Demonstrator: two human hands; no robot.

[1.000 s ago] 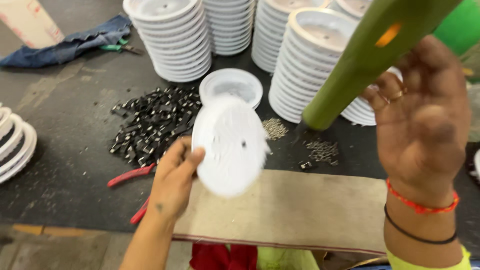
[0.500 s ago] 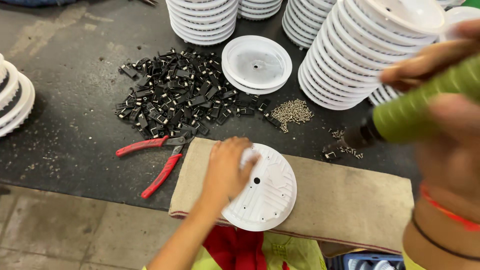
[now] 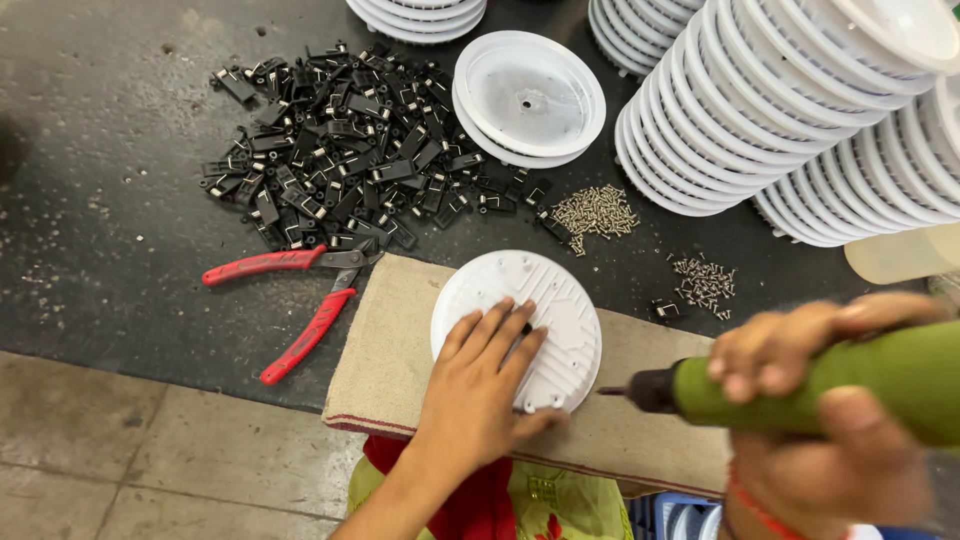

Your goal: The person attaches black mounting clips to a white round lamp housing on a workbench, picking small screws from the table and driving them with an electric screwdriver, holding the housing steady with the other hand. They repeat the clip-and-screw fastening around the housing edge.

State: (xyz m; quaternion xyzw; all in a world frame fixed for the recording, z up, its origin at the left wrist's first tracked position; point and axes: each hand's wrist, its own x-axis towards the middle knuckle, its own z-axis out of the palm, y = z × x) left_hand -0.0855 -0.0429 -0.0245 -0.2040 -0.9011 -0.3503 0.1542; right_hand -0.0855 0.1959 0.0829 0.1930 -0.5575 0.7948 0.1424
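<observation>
The left hand (image 3: 478,385) lies flat, fingers spread, pressing a white round disc (image 3: 520,325) onto a tan mat (image 3: 385,365). The right hand (image 3: 830,420) is clenched around a green screwdriver (image 3: 800,385), its tip just beside the disc's right edge. Left of the disc lie red pliers (image 3: 290,300); beyond it, black clips (image 3: 340,150), small screws (image 3: 593,212) and stacked white discs (image 3: 760,110).
</observation>
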